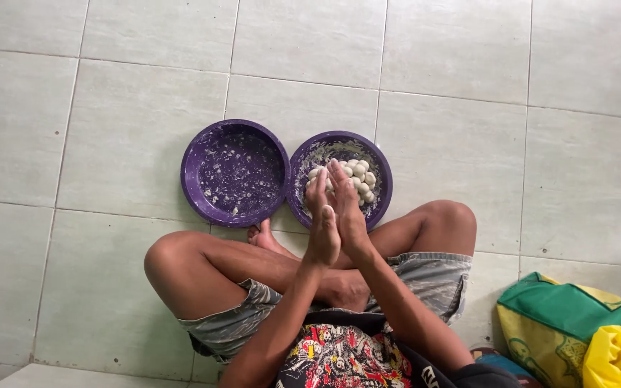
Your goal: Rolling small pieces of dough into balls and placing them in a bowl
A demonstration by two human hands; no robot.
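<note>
Dough balls [357, 176] heaped in right bowl [382, 179]; left hand [323, 226], right hand [348, 208] pressed flat together above; whether they hold anything unclear.

Grey camouflage shorts [433, 276], black shirt [339, 352] with colourful cartoon print, bare feet.

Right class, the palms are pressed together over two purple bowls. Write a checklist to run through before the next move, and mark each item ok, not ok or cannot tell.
1. Palms together: left hand and right hand are pressed flat. Ok.
2. Something between the palms: hidden. Cannot tell.
3. Right bowl within reach: directly under the fingertips. Ok.
4. Room in the right bowl: white balls fill only part. Ok.
5. Left bowl has material left: only white smears and crumbs. Not ok.
6. Bowls steady: both sit flat on the floor, side by side. Ok.
</note>
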